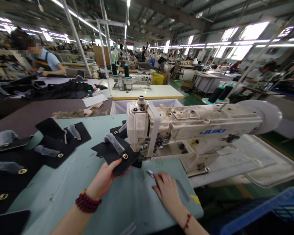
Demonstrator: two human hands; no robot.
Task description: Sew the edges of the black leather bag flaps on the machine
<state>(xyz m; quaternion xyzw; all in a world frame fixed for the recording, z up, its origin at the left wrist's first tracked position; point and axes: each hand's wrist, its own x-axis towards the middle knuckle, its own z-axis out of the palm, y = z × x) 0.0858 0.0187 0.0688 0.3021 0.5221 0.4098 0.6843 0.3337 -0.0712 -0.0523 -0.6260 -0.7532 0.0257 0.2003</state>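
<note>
My left hand (105, 178) grips the near edge of a black flat panel (117, 153), thumb on top and fingers underneath. A plastic-wrapped strap (114, 142) and a gold metal fitting (124, 156) sit on that panel, which is held tilted just left of the sewing machine's needle area. Resting low on the pale green table, my right hand (167, 187) is closed around small thread snips (150, 173); their blades point left, toward the panel. Part of the snips is hidden under the fingers. The white JUKI sewing machine (193, 122) stands right behind both hands.
Several similar black panels (54, 143) with wrapped straps lie across the table's left side. A blue plastic crate (267, 212) stands at the lower right. Beyond are another sewing machine (132, 81), a pile of black material (58, 89) and a co-worker (49, 62) at the far left.
</note>
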